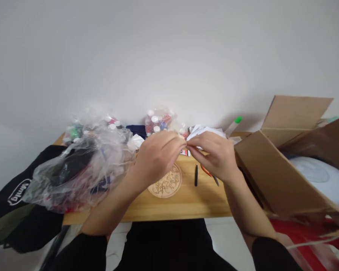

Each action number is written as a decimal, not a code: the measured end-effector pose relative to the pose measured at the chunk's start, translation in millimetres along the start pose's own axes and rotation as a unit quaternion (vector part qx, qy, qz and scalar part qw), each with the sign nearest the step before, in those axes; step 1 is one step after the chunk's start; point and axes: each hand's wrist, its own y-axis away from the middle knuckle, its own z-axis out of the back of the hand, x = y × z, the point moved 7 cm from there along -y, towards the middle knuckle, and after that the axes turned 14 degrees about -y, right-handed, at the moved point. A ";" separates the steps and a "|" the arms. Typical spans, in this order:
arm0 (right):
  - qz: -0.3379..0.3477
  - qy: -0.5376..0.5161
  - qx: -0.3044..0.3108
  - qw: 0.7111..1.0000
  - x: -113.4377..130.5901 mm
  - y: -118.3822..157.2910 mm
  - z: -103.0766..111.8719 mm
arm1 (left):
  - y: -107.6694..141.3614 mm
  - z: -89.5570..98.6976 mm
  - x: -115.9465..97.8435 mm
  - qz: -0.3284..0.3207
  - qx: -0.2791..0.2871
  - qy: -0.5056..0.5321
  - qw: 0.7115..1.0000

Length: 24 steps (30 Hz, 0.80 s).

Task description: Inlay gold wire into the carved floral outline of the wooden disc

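Observation:
My left hand (161,154) and my right hand (213,152) meet at the fingertips above the wooden table (147,214). Both are closed in a pinch, and whatever sits between the fingertips is too small or hidden to name. Below my left hand lies a round wooden disc (169,190) with a raised or gold-coloured floral pattern, partly covered by that hand. A black pen-like stick (196,175) rests to the right of the disc. Beside it, under my right hand, are scissors (215,180) with an orange handle, partly hidden.
A large clear plastic bag (84,169) of mixed things fills the left side. Behind are bagged bottles with white caps (155,119), crumpled white paper (205,130) and a green-tipped tube (234,125). An open cardboard box (274,173) stands at the right. Black cloth (39,173) hangs at the left edge.

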 end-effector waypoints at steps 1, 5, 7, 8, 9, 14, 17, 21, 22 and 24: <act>0.004 -0.015 -0.003 1.000 -0.4 -0.4 0.2 | 0.7 2.1 -0.2 -0.004 -0.015 -0.011 1.000; -0.024 -0.088 -0.027 0.995 -5.0 -1.9 3.0 | 4.8 3.7 4.0 0.008 -0.028 -0.012 1.000; -0.026 -0.100 -0.040 0.994 -5.2 -3.9 4.1 | 4.9 4.6 7.0 0.026 -0.034 -0.004 0.999; -0.024 -0.102 -0.044 0.994 -5.1 -5.3 4.0 | 4.2 5.5 8.2 0.038 -0.042 0.000 0.998; -0.022 -0.106 -0.048 0.993 -5.1 -6.9 3.6 | 2.9 6.5 9.2 0.051 -0.051 0.002 0.997; -0.032 -0.153 -0.092 0.983 -11.7 -10.5 1.2 | -4.4 6.9 10.3 0.096 -0.085 0.018 0.992; -0.036 -0.156 -0.104 0.982 -16.5 -9.0 -2.0 | -3.9 3.7 13.0 0.108 -0.096 0.023 0.989; -0.046 -0.151 -0.080 0.984 -22.4 -9.6 -9.7 | 0.8 -2.8 20.3 0.116 -0.088 0.029 0.989; -0.047 -0.152 -0.077 0.984 -23.5 -10.1 -10.7 | 1.6 -4.4 22.0 0.116 -0.084 0.030 0.989; -0.046 -0.149 -0.078 0.985 -25.2 -10.8 -11.1 | 2.3 -6.5 24.3 0.111 -0.077 0.029 0.990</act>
